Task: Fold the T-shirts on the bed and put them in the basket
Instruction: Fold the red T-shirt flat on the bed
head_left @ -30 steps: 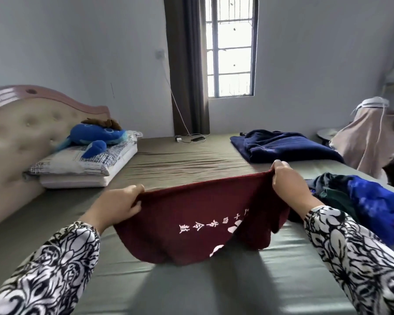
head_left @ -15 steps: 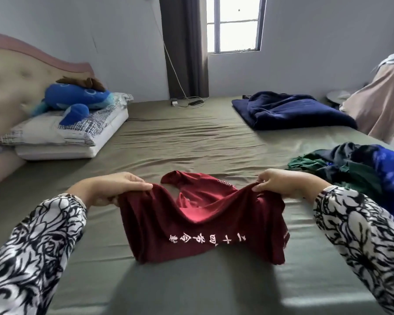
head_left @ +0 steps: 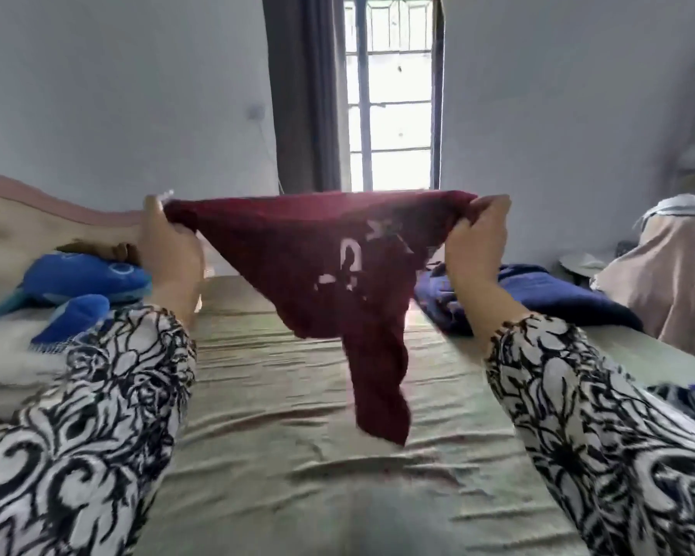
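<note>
Both hands are up in front of the window, and the dark red cotton T-shirt with white print (head_left: 314, 270) is stretched between them, clear of the olive-green bed sheet (head_left: 281, 435). The left hand (head_left: 169, 250) has its fingers curled round one end of the top edge; the right hand (head_left: 476, 242) pinches the other end, thumb and fingers closed on the cloth. That taut edge runs left to right, level, so the shirt's long axis right now lies across the body, with both hands about equally near. Below it the fabric tapers to a twisted tail (head_left: 382, 395) pointing straight down, its tip hanging just above the bed. My read: it wants shaking square and laying flat before any fold. No basket in sight from here
</note>
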